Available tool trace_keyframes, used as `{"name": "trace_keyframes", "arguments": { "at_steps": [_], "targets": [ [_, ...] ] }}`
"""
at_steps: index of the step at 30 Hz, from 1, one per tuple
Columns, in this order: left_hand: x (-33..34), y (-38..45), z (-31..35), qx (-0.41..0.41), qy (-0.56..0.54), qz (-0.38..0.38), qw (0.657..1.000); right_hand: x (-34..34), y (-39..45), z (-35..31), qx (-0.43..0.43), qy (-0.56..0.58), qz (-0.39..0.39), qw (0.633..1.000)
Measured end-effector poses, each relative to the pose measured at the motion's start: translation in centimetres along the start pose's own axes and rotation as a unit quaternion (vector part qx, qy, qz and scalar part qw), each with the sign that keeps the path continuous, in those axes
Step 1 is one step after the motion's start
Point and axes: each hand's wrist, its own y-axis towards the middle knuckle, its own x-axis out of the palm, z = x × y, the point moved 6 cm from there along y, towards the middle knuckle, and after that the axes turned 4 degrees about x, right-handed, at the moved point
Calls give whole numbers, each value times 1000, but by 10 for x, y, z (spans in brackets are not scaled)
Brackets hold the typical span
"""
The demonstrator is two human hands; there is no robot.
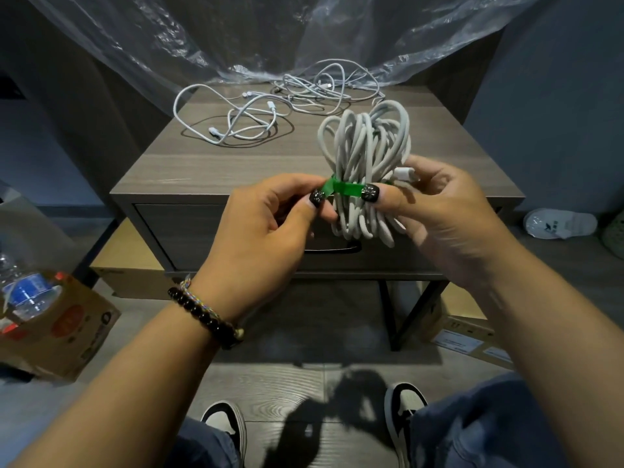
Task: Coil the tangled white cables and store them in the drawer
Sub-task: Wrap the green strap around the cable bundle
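Observation:
A coiled bundle of white cable [366,146] is held upright in front of the small wooden table [277,163]. A green tie [344,189] is wrapped around the bundle's middle. My left hand [270,224] pinches the tie's left end between thumb and fingers. My right hand [445,211] grips the bundle, thumb pressing the tie's right end. Two loose tangles of white cable lie on the tabletop, one at the left [233,118] and one at the back [327,86]. The drawer [189,231] below the tabletop is closed, its handle partly hidden by my hands.
Clear plastic sheeting [236,38] hangs behind the table. A cardboard box with a water bottle [30,295] sits on the floor at left, flat boxes [466,332] lie under the table, and a white shoe [557,224] rests at right. My feet [229,423] are below.

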Motion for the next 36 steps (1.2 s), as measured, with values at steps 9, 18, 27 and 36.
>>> {"name": "trace_keyframes", "arguments": {
  "at_steps": [9, 18, 27, 36],
  "targets": [
    [5, -3, -3, -22, -51, -8, 998, 1, -1, -1, 7, -32, -9, 999],
    [17, -4, -7, -94, -88, 3, 992, 0, -2, -5, -15, -22, 40, 999],
    [18, -6, -11, -172, -170, -3, 970, -13, 1, -10, -33, -108, 94, 989],
    [17, -6, -10, -144, -126, -8, 981, -11, 1, -2, -41, -196, 121, 972]
  ]
}}
